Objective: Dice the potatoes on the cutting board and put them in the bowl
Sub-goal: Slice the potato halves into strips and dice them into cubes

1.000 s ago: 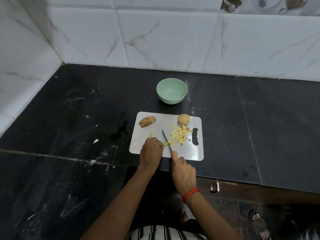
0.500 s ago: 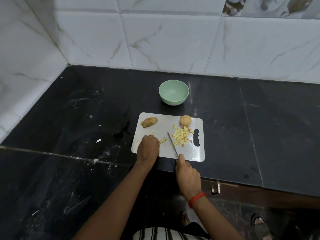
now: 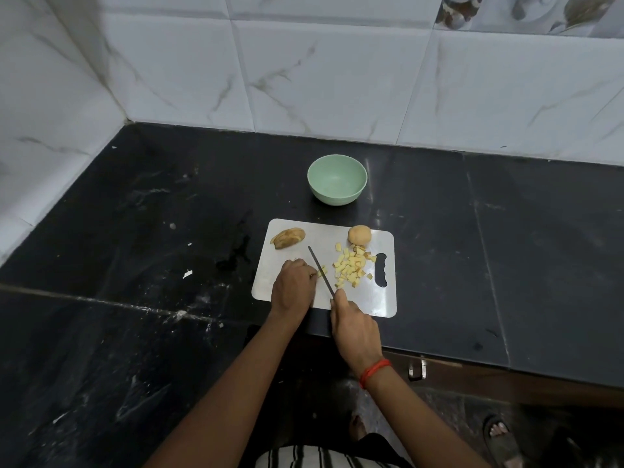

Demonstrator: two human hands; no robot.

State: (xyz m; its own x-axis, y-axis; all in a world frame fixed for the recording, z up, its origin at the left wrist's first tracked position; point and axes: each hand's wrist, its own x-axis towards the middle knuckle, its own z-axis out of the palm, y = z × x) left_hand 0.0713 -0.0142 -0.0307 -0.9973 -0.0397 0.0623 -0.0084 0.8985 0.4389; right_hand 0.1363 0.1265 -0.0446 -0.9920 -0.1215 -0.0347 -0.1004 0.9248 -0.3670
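Now: potato strip [image 3: 323, 270] pinned under curled fingertips of left hand [image 3: 293, 288], on cutting board [image 3: 378, 298]. Knife [image 3: 319, 266] blade just beside those fingertips, lying across strip. Right hand [image 3: 354, 329] wrapped round knife handle, forefinger out along spine. Diced pile [image 3: 353, 268] beyond right hand, on board. Peeled potato [image 3: 359, 235] at far edge of pile. Skin-on potato piece [image 3: 288, 238] beyond left hand, near board's far corner. Green bowl [image 3: 337, 180] farther off, on black tabletop [image 3: 439, 231]. Red thread [image 3: 374, 371] round right wrist.
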